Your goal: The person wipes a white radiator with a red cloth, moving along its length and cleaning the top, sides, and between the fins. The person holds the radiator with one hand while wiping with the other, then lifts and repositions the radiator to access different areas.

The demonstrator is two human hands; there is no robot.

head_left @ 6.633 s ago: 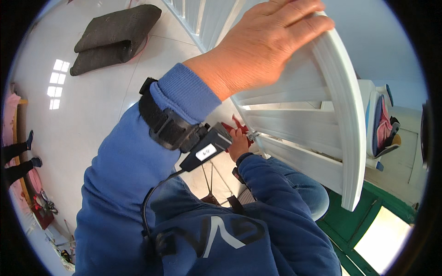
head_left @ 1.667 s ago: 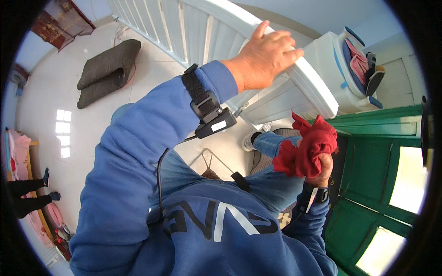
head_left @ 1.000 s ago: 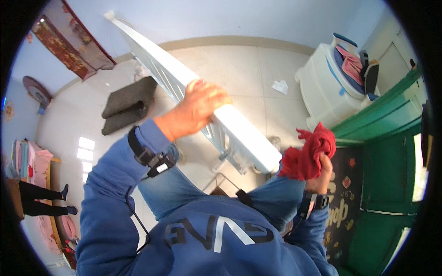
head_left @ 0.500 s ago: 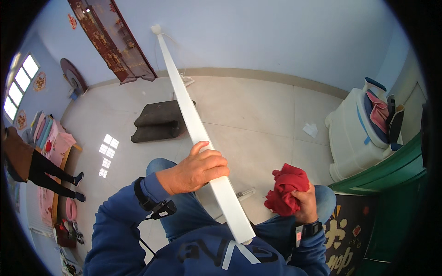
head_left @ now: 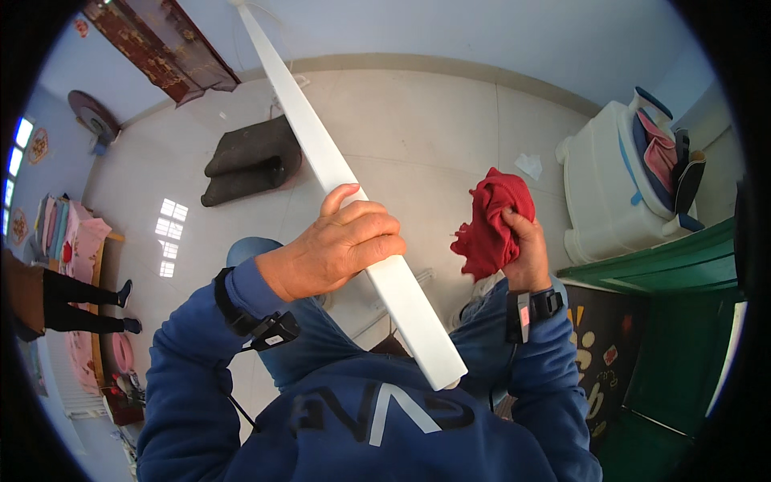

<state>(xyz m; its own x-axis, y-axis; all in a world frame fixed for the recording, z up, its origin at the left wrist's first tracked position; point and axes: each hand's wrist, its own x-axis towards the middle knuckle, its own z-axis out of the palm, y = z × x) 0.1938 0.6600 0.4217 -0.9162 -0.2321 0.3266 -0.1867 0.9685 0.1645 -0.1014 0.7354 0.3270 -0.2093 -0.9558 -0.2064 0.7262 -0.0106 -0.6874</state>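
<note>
A long white rectangular bar (head_left: 309, 128) slants from the far wall down to my lap, its near end close to my sweatshirt. My left hand (head_left: 341, 241) is wrapped over the bar from above, fingers curled across its right edge. On the right, my right hand (head_left: 526, 249) grips a crumpled red cloth (head_left: 496, 221), held up to the right of the bar and apart from it. A thin pale cord shows beside the bar's far end.
A dark folded mat (head_left: 249, 161) lies on the floor left of the bar. At the right stand a white plastic machine (head_left: 598, 189) with cloths on it and a green door (head_left: 666, 257). Another person (head_left: 68, 297) stands far left by a table with folded fabrics. White paper (head_left: 528, 165) lies ahead.
My right hand has raised the red cloth. My left hand stays around the bar, whose near end sits slightly further right and higher in view. The whole view has tilted downward.
</note>
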